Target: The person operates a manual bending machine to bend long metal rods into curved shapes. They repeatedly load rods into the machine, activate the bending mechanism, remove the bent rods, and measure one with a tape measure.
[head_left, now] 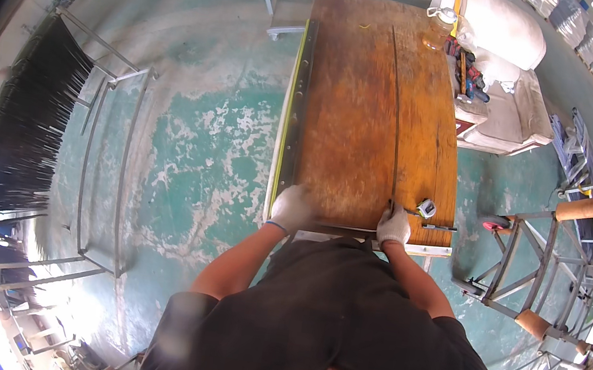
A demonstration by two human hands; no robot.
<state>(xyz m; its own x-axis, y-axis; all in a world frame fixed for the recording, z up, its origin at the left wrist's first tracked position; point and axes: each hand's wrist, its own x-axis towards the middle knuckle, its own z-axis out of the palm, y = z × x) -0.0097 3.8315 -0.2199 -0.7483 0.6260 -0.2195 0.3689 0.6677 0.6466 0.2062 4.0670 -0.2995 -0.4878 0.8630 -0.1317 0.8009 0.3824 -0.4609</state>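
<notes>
A worn brown wooden table (351, 110) stretches away in front of me. Along it runs a long thin dark strip (396, 101), its near end at the fingers of my right hand (394, 225). That hand wears a white knit glove and is closed on the strip. My left hand (292, 208), gloved the same way, is at the near left corner and smeared by motion, so its fingers are unclear. Beside it ends a dark metal bar with holes (298, 103), edged in yellow-green, along the table's left side. A tape measure (426, 208) and a black pen (439, 227) lie right of my right hand.
At the table's far right are a clear jug (438, 33) and a hammer (464, 72). A pale sofa (510, 101) stands beyond. Metal frames (546, 251) with brown rolls are at right. On the left, a rack (127, 163) stands near hanging black strips (31, 120).
</notes>
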